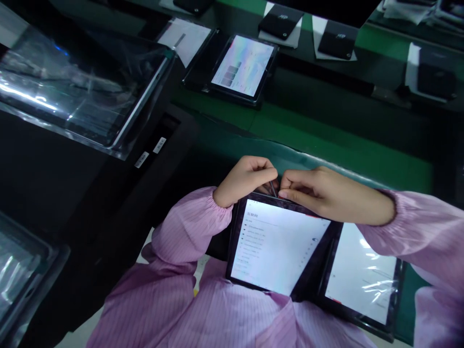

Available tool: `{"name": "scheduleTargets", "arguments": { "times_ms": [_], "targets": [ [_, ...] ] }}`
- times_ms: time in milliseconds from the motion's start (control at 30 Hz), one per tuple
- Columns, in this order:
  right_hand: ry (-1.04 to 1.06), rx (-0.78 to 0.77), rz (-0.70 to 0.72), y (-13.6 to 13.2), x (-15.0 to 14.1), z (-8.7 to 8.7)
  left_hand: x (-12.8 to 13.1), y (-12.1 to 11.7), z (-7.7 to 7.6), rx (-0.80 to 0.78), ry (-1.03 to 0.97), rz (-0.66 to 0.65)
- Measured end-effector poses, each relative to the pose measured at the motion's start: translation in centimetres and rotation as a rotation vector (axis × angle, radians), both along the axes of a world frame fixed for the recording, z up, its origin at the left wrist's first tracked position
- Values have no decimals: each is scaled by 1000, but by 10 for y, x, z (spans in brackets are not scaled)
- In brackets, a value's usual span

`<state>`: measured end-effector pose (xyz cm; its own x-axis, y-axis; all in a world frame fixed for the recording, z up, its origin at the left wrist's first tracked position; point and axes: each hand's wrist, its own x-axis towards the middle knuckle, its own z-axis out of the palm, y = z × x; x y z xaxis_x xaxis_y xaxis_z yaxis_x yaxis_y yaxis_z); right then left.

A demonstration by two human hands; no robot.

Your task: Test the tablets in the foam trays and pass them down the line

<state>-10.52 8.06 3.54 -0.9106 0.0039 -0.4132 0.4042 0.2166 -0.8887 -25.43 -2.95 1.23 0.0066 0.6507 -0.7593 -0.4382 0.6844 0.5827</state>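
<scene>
A tablet (pixel 275 246) with a lit settings list leans against my lap, its screen towards me. My left hand (pixel 248 179) is closed in a pinch at its top edge, on a thin dark stick-like piece (pixel 273 189) that points down to the edge. Beside it my right hand (pixel 315 191) also pinches, thumb and forefinger together near the same edge; what lies between them is too small to make out. A second lit tablet (pixel 362 280) lies right of the first, under my right forearm.
Two lit tablets, one with a colourful screen (pixel 242 65) and one paler (pixel 186 41), lie further back. Black boxes or cases (pixel 281 21) rest on white sheets along the far bench. A plastic-wrapped screen (pixel 79 87) stands at left, above a dark surface with white labels (pixel 159 145).
</scene>
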Motion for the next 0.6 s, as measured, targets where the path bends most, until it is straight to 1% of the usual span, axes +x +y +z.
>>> {"name": "scheduleTargets", "arguments": {
  "times_ms": [67, 100, 133, 167, 200, 267, 300, 367, 400, 433, 467, 500, 533, 600],
  "targets": [
    [-54, 0, -39, 10, 4, 0, 1, 3, -8, -20, 19, -34],
    [-84, 12, -95, 18, 10, 2, 3, 4, -14, -29, 39, -65],
    [-109, 42, -190, 29, 23, 3, 4, 6, -22, -40, 66, -101],
    [-131, 92, -317, 39, 42, 6, 6, 9, -30, -53, 99, -139],
    [-163, 164, -464, 49, 68, 10, 8, 11, -38, -69, 133, -177],
    [-280, 355, -747, 59, 140, 19, 11, 19, -52, -115, 192, -255],
    [-365, 454, -866, 57, 183, 24, 11, 24, -57, -140, 208, -295],
    [-573, 572, -1003, 35, 268, 31, 11, 38, -60, -157, 244, -343],
    [-645, 562, -1037, 19, 305, 31, 12, 47, -59, -142, 284, -340],
    [-691, 514, -1061, 2, 336, 29, 16, 57, -56, -104, 350, -331],
    [-712, 486, -1088, -14, 360, 23, 22, 68, -51, -42, 441, -332],
    [-719, 455, -1106, -27, 377, 14, 32, 78, -45, 43, 545, -361],
    [-719, 435, -1123, -36, 388, 3, 47, 87, -40, 137, 649, -423],
    [-719, 428, -1152, -42, 396, -22, 87, 101, -33, 327, 763, -634]
  ]
}}
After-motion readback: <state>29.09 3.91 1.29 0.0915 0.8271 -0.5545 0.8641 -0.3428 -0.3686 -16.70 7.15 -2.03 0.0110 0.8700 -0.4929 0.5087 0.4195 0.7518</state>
